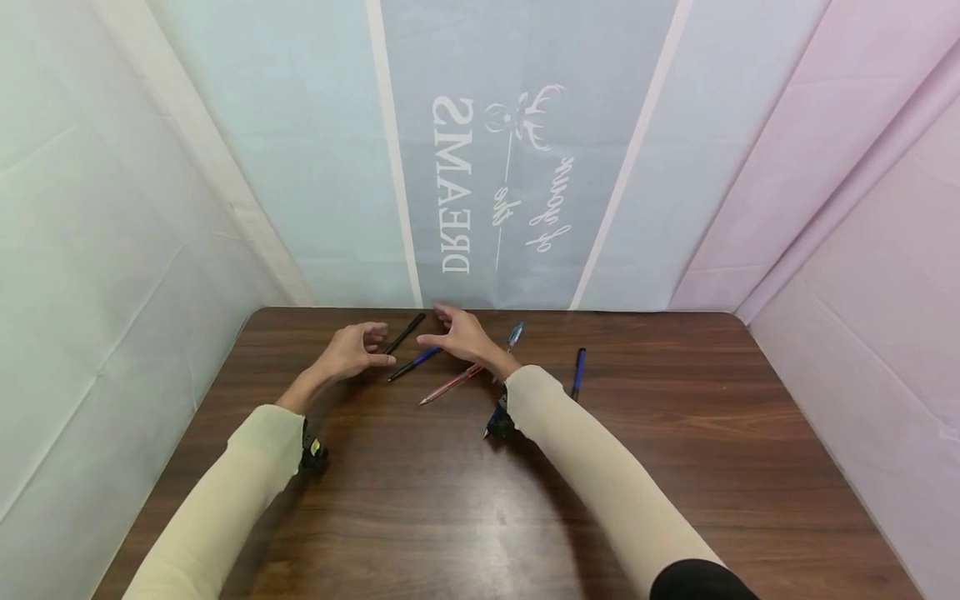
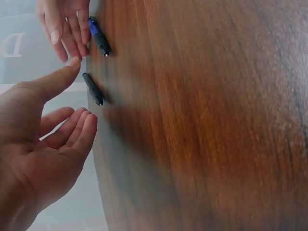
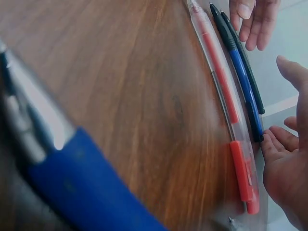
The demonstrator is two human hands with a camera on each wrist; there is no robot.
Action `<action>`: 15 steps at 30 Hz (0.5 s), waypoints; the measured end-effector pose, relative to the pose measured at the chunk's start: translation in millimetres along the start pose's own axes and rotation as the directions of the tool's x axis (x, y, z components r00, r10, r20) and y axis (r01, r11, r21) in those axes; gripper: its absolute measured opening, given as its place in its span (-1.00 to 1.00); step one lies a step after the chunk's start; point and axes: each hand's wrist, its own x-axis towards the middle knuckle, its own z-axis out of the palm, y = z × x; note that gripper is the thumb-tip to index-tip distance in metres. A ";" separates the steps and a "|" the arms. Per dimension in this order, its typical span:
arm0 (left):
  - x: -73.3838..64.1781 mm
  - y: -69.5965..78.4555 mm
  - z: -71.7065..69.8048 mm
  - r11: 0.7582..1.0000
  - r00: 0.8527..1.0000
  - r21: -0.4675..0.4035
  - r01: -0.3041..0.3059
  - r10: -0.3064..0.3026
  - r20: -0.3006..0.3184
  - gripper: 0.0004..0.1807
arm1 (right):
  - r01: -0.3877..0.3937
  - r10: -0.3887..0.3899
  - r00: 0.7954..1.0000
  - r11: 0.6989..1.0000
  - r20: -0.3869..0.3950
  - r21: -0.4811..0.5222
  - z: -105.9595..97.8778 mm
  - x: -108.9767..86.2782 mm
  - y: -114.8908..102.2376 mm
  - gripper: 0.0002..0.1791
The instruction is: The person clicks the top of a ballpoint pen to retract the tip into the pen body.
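Note:
My left hand (image 1: 348,350) hovers at the left of the pens, its thumb and fingers apart around nothing. Nearest to it lies a black pen (image 1: 406,332), slanting toward the back edge. To the right, my right hand (image 1: 463,337) holds its fingers loosely bent and empty above a blue pen (image 1: 417,363) with a black grip. In the right wrist view its fingertips come close to that pen's end; whether they touch is unclear. A clear pen with red parts (image 3: 219,72) lies alongside, partly under the right wrist in the head view.
A clear pen with a light-blue end (image 1: 515,334) lies behind the right wrist. Another blue pen (image 1: 579,371) is farther right, partly hidden by the sleeve. Close to the right wrist camera looms a blue pen with a silver tip (image 3: 96,183). A printed curtain (image 1: 525,167) borders the wooden table (image 1: 420,500).

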 end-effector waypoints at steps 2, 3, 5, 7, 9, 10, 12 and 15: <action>0.6 -0.3 0.7 1.000 1.000 0.006 0.000 0.000 -0.006 -0.22 | -0.001 0.001 1.000 1.000 -0.005 -0.008 1.5 2.4 0.0 -0.02; 0.9 -0.5 1.1 1.000 1.000 0.007 0.002 -0.002 -0.009 -0.23 | 0.000 0.000 1.000 1.000 -0.005 -0.012 2.3 3.7 -0.1 -0.02; 1.5 -1.1 1.9 1.000 1.000 0.016 0.004 -0.004 -0.013 -0.25 | 0.002 -0.002 1.000 1.000 -0.009 -0.021 3.4 6.2 -0.3 -0.02; 2.5 -1.7 2.9 1.000 1.000 0.022 0.004 -0.004 -0.019 -0.27 | 0.003 -0.003 1.000 1.000 -0.009 -0.029 4.3 8.5 -0.6 -0.03; 4.0 -2.8 4.0 1.000 1.000 0.019 0.002 -0.001 -0.027 -0.29 | 0.002 -0.003 1.000 0.999 -0.007 -0.037 4.7 10.4 -1.5 -0.04; 4.6 -3.5 4.5 1.000 1.000 0.023 -0.001 0.001 -0.030 -0.30 | 0.000 -0.001 1.000 0.999 -0.005 -0.041 4.9 11.0 -1.8 -0.05; 6.0 -4.8 5.5 1.000 0.999 0.025 -0.005 0.006 -0.037 -0.32 | -0.001 0.000 1.000 0.999 -0.003 -0.053 5.3 12.8 -2.7 -0.06; 7.7 -5.8 6.8 1.000 0.999 0.029 -0.007 0.009 -0.047 -0.36 | 0.004 -0.004 1.000 0.998 -0.006 -0.067 5.9 15.2 -4.6 -0.08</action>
